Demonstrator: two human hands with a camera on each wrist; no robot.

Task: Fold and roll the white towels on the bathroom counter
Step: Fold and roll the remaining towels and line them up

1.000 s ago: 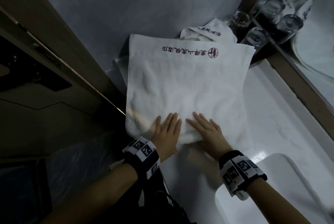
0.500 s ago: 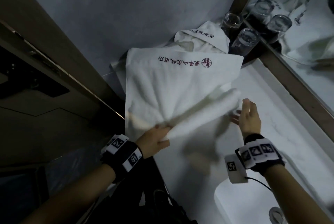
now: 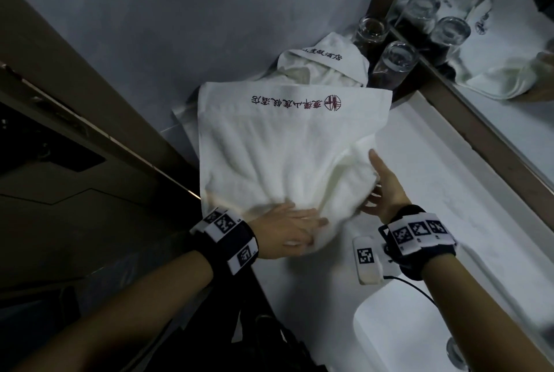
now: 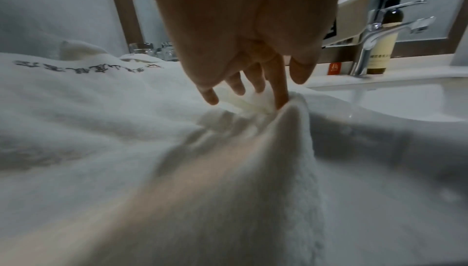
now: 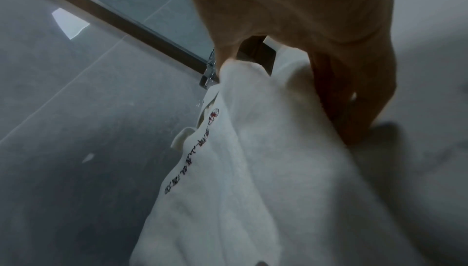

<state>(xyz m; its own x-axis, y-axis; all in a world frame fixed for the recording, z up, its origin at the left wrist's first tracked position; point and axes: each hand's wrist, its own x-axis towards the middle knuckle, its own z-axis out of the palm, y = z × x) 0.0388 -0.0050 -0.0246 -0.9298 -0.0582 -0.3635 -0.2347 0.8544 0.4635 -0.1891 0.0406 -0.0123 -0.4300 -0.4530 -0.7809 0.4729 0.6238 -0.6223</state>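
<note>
A white towel (image 3: 269, 146) with red embroidered lettering lies spread on the bathroom counter (image 3: 449, 191). My left hand (image 3: 299, 224) lies on its bunched near edge, fingers stretched out and pressing into the folds (image 4: 253, 90). My right hand (image 3: 374, 188) holds the towel's right side, thumb on top and fingers underneath, and that side is lifted and folded in toward the middle. In the right wrist view the cloth (image 5: 253, 190) passes between thumb and fingers (image 5: 291, 70). A second white towel (image 3: 323, 68) sits crumpled behind the first, against the wall.
Two drinking glasses (image 3: 395, 56) stand in the back corner beside a wood-framed mirror (image 3: 494, 41). The white sink basin (image 3: 389, 326) lies near right, with a faucet (image 4: 367, 50) and a soap bottle (image 4: 382, 36) behind it. The counter ends at the left by a wooden frame.
Both hands lay flat on the near edge a second ago. The right hand has since moved right, taken the towel's right side and lifted it inward; the left has stayed near the front edge.
</note>
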